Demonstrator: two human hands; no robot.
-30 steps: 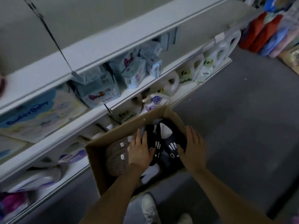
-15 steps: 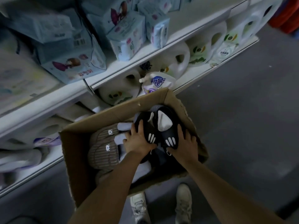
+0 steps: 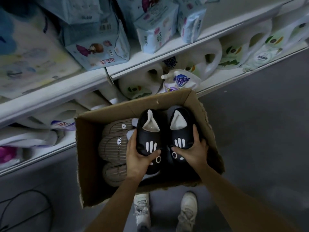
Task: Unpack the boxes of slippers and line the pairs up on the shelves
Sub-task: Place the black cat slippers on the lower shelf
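A dark cable (image 3: 25, 203) loops over the grey floor (image 3: 259, 131) at the far left. Above it, pale blue packs (image 3: 98, 46) crowd the upper shelf (image 3: 55, 91), and white jugs (image 3: 210, 59) and a refill pouch (image 3: 179, 80) sit along the front edge of the lower shelf (image 3: 234, 75).

An open cardboard box (image 3: 87, 164) stands on the floor against the lower shelf's front edge. In its left half lie brown striped slippers (image 3: 113, 146) with small bear faces, stacked near the box's left wall.

The left hand (image 3: 139, 158) curls round the toe of the left black slipper (image 3: 150, 136), fingers up its outer side and thumb across the front below the three white stripes. Just beside it, touching, is the right black slipper (image 3: 181, 131), gripped the same way by the right hand (image 3: 194, 151), thumb on the toe and fingers wrapped round its right side. Both black slippers have pale ear-shaped flaps and are held over the right half of the box; more dark slippers with round white eyes (image 3: 158, 159) lie under them.

Below the box's near edge, two white sneakers (image 3: 187, 210) stand on the floor.
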